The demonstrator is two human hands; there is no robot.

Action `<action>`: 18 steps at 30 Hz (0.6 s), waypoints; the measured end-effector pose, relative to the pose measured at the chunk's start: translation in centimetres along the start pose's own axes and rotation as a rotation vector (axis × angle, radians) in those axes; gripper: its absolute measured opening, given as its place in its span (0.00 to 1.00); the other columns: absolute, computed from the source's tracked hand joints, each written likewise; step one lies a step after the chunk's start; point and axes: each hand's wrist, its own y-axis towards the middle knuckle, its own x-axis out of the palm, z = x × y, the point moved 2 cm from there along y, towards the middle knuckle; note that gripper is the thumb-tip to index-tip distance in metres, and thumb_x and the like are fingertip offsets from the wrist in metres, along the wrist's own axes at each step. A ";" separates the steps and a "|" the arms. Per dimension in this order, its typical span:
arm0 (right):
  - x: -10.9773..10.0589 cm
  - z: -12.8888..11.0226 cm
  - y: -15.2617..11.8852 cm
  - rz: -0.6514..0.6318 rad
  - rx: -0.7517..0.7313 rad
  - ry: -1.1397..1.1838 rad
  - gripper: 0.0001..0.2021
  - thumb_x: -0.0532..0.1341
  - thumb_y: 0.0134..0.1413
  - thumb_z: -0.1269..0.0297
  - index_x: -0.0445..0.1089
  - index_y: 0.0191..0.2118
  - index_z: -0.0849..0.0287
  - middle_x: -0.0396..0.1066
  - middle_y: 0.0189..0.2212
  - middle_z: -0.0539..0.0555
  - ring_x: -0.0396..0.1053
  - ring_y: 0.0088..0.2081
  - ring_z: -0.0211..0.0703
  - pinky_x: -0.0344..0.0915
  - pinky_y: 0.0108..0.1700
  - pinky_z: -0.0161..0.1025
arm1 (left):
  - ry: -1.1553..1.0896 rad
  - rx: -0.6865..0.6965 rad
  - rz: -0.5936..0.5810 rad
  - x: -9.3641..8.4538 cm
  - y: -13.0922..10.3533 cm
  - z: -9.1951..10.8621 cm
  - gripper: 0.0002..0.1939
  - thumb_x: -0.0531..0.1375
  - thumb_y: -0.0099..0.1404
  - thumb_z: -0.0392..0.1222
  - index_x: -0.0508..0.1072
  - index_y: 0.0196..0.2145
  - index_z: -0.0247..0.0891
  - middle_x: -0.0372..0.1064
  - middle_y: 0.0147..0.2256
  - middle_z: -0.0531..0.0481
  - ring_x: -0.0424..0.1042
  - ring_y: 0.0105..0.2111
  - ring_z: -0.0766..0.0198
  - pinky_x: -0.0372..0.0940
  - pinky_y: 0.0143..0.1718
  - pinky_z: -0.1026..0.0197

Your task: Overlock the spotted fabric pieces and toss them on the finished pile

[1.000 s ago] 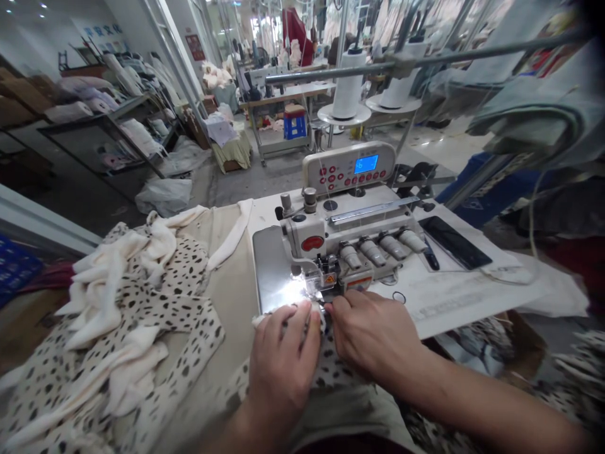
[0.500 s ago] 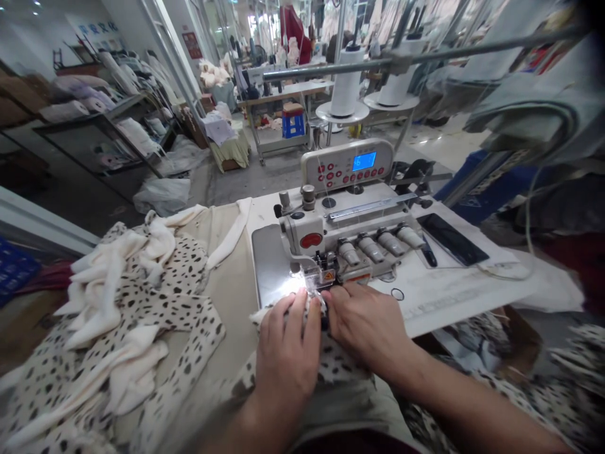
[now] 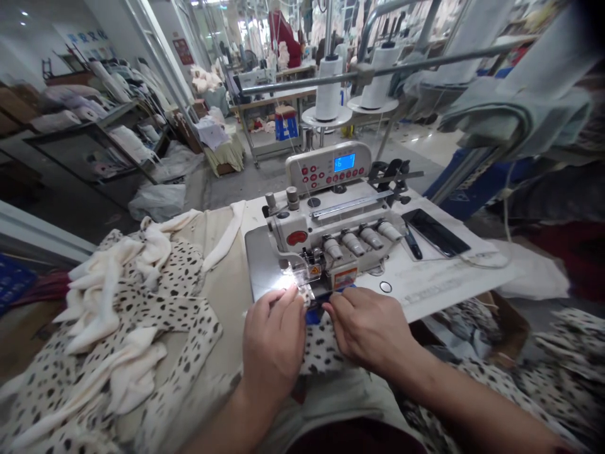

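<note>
two bare hands are at the front of a white sewing machine, just below the middle of the frame. the left hand lies palm down with its fingers close together, the tips at the lit plate beside the presser area; its thumb is hidden, so whether it pinches anything cannot be told. the right hand is curled, thumb toward the left hand, near the machine's front edge; whether its fingers are closed on cloth cannot be told. the spotted cloth shows between and below the hands, in the lower middle of the frame, with a small piece of it at the lit plate by the left fingertips.

a heap of spotted fabric with cream strips spreads over the lower left. right of the machine, a black phone lies on the white tabletop, with a dark pen-like tool just beside it. two white thread cones stand behind the control panel, upper middle, and the panel's small screen glows blue.
</note>
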 end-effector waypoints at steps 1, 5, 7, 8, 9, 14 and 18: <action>0.0 -0.1 0.1 -0.006 -0.001 -0.008 0.15 0.55 0.64 0.66 0.69 0.26 0.57 0.68 0.23 0.53 0.63 0.26 0.43 0.46 0.31 0.43 | -0.012 -0.002 -0.005 -0.1 0.1 0.0 0.11 0.60 0.66 0.31 0.73 0.46 0.35 0.76 0.49 0.43 0.71 0.47 0.53 0.66 0.47 0.50; 0.3 -0.1 0.1 -0.071 -0.014 -0.021 0.13 0.56 0.63 0.66 0.68 0.26 0.57 0.69 0.24 0.53 0.64 0.26 0.44 0.46 0.31 0.43 | -0.060 0.007 0.010 -0.5 0.5 0.0 0.11 0.61 0.66 0.30 0.74 0.46 0.34 0.76 0.47 0.42 0.71 0.47 0.53 0.66 0.47 0.50; 0.4 -0.1 0.1 -0.108 -0.015 -0.022 0.12 0.56 0.62 0.66 0.68 0.27 0.57 0.69 0.24 0.53 0.64 0.27 0.44 0.46 0.31 0.43 | -0.085 0.021 0.035 -0.6 0.7 0.0 0.11 0.61 0.65 0.29 0.74 0.46 0.34 0.76 0.44 0.42 0.71 0.47 0.53 0.66 0.47 0.50; 0.4 -0.1 0.0 -0.119 -0.017 -0.022 0.11 0.57 0.62 0.66 0.68 0.27 0.57 0.70 0.25 0.53 0.64 0.27 0.44 0.46 0.31 0.43 | -0.098 0.028 0.043 -0.7 0.8 0.0 0.11 0.62 0.65 0.29 0.74 0.45 0.34 0.76 0.43 0.42 0.71 0.46 0.53 0.66 0.47 0.50; 0.4 0.0 0.1 -0.126 -0.021 -0.021 0.11 0.57 0.61 0.66 0.68 0.27 0.57 0.70 0.25 0.53 0.64 0.27 0.44 0.45 0.31 0.43 | -0.111 0.035 0.048 -0.6 0.9 0.0 0.12 0.62 0.64 0.29 0.74 0.45 0.34 0.76 0.42 0.42 0.71 0.46 0.53 0.66 0.47 0.51; 0.3 -0.1 0.3 -0.089 -0.047 -0.023 0.11 0.58 0.60 0.67 0.68 0.26 0.57 0.69 0.24 0.53 0.64 0.26 0.44 0.44 0.31 0.43 | -0.122 0.020 0.020 -0.4 1.1 -0.2 0.07 0.62 0.65 0.30 0.74 0.42 0.35 0.75 0.39 0.44 0.72 0.42 0.57 0.66 0.46 0.54; 0.3 0.0 0.3 -0.093 -0.057 -0.010 0.09 0.58 0.59 0.67 0.68 0.26 0.57 0.69 0.24 0.53 0.64 0.26 0.44 0.46 0.31 0.43 | -0.084 -0.024 0.015 -0.3 1.0 -0.1 0.04 0.61 0.66 0.32 0.74 0.39 0.35 0.74 0.36 0.45 0.72 0.39 0.58 0.66 0.44 0.55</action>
